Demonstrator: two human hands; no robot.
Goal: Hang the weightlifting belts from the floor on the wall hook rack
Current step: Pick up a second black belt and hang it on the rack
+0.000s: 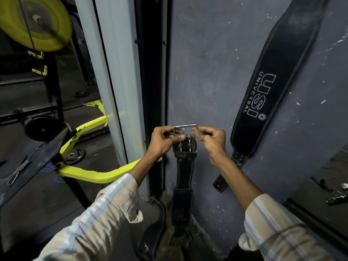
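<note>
Both hands are raised in front of a dark grey wall (216, 72) and hold the metal buckle (185, 129) of a black belt (184, 172). The left hand (163, 140) pinches the left side of the buckle frame with curled fingers and thumb, and the right hand (211, 137) pinches the right side in the same way. The top bar of the buckle runs level between the two hands. From the buckle the belt hangs straight down, and its wide lower part reaches to the floor (197, 240) at the corner (the very end is too dark to see well).

A second belt (278, 87) is already hanging on the wall to the right of the hands, tilted, with white letters "USI UNIVERSAL" on its wide part. Its narrow end with holes points down. The hook that carries it is outside the picture at the top.

Another dark belt (150, 228) lies on the floor, just left of the hanging one, near the foot of a white pillar (120, 76).

On the left stands a gym machine with a yellow frame (88, 174) and a yellow weight plate (35, 23) above. Both sleeves are light with stripes.
</note>
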